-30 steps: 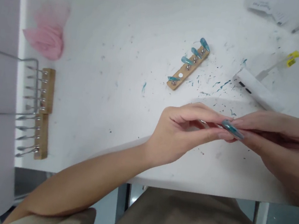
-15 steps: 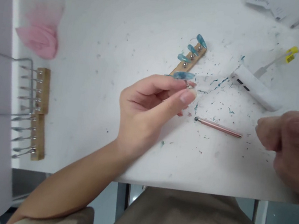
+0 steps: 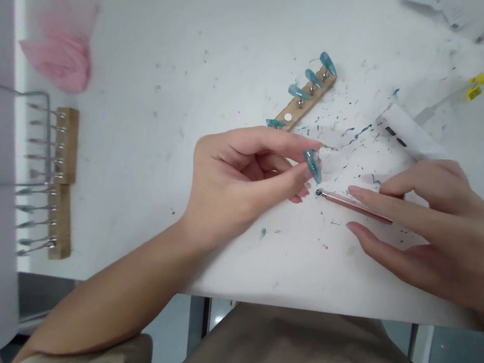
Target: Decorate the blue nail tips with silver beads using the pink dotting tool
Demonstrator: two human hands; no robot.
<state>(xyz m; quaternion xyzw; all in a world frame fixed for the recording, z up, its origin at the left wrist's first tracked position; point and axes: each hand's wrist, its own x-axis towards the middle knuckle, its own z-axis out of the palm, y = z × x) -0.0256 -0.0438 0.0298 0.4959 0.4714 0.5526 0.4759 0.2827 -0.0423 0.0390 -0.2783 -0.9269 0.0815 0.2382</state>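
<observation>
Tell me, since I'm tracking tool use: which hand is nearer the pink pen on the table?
Right. The right hand has its fingers spread over the pink pen, apparently touching it. The left hand sits just beyond its tip, pinching a blue nail.

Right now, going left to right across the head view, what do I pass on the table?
Pink cloth → wooden pin racks → left hand pinching a blue nail tip → pink tool → right hand.

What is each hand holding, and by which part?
The left hand pinches a blue nail tip at its near end. The right hand holds nothing, with its fingers spread over a pink tool.
</observation>
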